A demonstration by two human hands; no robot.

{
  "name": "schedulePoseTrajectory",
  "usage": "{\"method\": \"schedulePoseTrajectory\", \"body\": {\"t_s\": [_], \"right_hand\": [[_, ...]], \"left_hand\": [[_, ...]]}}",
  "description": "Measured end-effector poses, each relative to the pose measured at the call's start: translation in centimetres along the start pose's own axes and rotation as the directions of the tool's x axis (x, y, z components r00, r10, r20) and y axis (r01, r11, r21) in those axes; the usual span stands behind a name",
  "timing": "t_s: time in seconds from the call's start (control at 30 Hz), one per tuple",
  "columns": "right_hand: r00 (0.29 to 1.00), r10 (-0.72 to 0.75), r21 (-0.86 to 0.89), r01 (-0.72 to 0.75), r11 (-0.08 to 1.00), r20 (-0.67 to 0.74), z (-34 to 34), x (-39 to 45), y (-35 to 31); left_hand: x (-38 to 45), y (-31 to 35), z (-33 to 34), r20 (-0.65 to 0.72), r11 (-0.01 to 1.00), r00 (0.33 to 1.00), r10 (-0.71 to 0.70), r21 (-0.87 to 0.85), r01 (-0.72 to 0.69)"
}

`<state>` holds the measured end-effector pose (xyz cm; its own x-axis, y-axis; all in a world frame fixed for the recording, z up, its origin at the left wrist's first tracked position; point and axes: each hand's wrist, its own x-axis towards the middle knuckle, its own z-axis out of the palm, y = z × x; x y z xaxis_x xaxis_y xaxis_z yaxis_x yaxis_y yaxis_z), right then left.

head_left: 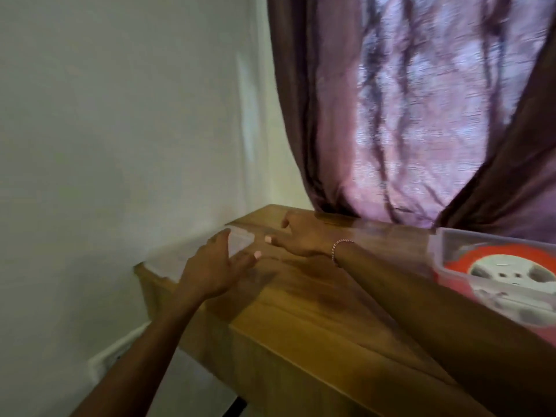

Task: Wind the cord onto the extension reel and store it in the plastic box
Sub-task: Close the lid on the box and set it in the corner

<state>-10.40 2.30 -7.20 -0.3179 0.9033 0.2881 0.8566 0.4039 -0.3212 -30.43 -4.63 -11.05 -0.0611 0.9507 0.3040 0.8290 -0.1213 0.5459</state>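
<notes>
**Q:** What lies nearest the viewer, and which stage of the task does it indicate?

**A:** At the right edge, closest to the camera, the clear plastic box [440, 245] stands on the wooden worktop [301, 299]. Inside it lies the extension reel [508, 273], with an orange drum and a white socket face turned upward. No loose cord shows anywhere in view, so winding is judged complete and the reel already stored. The box appears to have no lid on it, though blur at the frame edge makes this uncertain.

**Q:** Where are the hands?

**A:** Both reach leftward, well apart from the box. The left hand [215, 270] is released, fingers extended and spread above the near edge of a translucent plastic lid [192, 254], which lies flat at the worktop's left end. The right hand [296, 236], with a thin bracelet [340, 249] at its wrist, is likewise released, its fingers straight, at the lid's far right corner. Whether either hand touches the lid cannot be told; motion blur softens the contact region. Neither grasps anything.

**Q:** What remains to be done?

**A:** Probably only closure: lifting the lid, carrying it rightward and seating it on the box.

**Q:** And behind?

**A:** A pale wall [120, 130] at left; at right, a purple curtain [406, 115] hangs down to the worktop's rear edge.
</notes>
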Motion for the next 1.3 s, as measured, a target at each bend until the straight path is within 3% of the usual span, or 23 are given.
{"method": "schedulePoseTrajectory", "body": {"t_s": [0.23,0.5,0.6,0.73,1.0,1.2,1.3], "right_hand": [[0.999,-0.050,0.232,0.043,0.972,0.021,8.7,6.9,-3.4],[0.987,-0.112,0.307,0.072,0.949,0.114,11.9,12.5,-5.4],[0.990,-0.105,0.311,0.072,0.948,0.091,12.5,13.2,-5.6],[0.993,-0.084,0.304,0.054,0.951,0.086,12.0,13.3,-5.3],[0.989,0.144,0.438,-0.115,0.892,-0.034,5.7,9.6,-2.3],[0.939,0.337,0.640,-0.219,0.737,-0.068,0.7,4.2,0.8],[0.901,0.413,0.727,-0.196,0.658,-0.131,-2.9,0.6,2.1]], "left_hand": [[0.8,-7.6,-1.5,-0.172,0.927,0.946,-0.275,0.215,0.309],[3.4,-11.3,-0.3,-0.173,0.872,0.881,-0.441,0.149,0.466],[3.9,-11.3,-0.2,-0.178,0.886,0.881,-0.439,0.076,0.457],[4.2,-10.8,-1.4,-0.259,0.897,0.860,-0.440,-0.173,0.407],[3.2,-8.2,-2.5,-0.347,0.840,0.827,-0.443,-0.482,0.248],[2.4,-3.0,-2.7,-0.331,0.698,0.826,-0.457,-0.708,0.102],[1.9,-0.1,-2.6,-0.309,0.698,0.863,-0.400,-0.713,0.069]]}}
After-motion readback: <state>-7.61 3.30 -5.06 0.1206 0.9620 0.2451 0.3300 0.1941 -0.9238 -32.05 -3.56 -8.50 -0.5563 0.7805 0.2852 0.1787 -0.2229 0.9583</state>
